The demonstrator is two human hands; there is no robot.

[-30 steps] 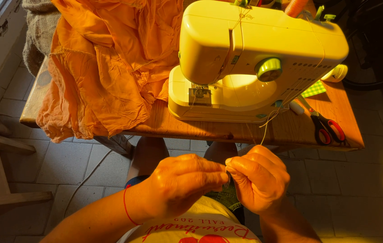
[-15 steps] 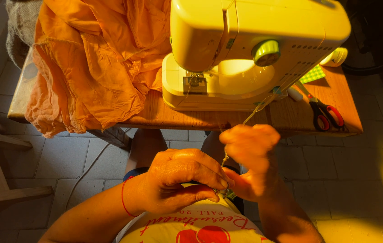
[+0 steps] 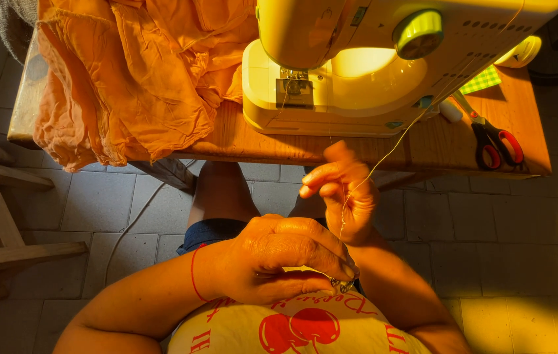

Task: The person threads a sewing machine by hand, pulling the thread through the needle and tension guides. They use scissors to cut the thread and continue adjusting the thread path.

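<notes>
My left hand [image 3: 279, 259] is curled in front of my chest and pinches a small metal bobbin [image 3: 343, 284] at its fingertips. My right hand [image 3: 341, 190] is raised just above it, fingers closed on a thin thread [image 3: 390, 152]. The thread runs taut from the bobbin through my right fingers and up to the right side of a pale yellow sewing machine [image 3: 384, 59]. The machine stands on a wooden table [image 3: 226, 141].
Crumpled orange fabric [image 3: 141, 72] covers the table's left half and hangs over its edge. Red-handled scissors [image 3: 496, 141] lie at the table's right. A wooden frame [image 3: 3, 216] stands on the tiled floor at left. A cord trails under the table.
My right hand has lifted away from my left hand toward the machine, drawing the thread out longer. My left hand stayed low near my chest. The view shifted closer to the table.
</notes>
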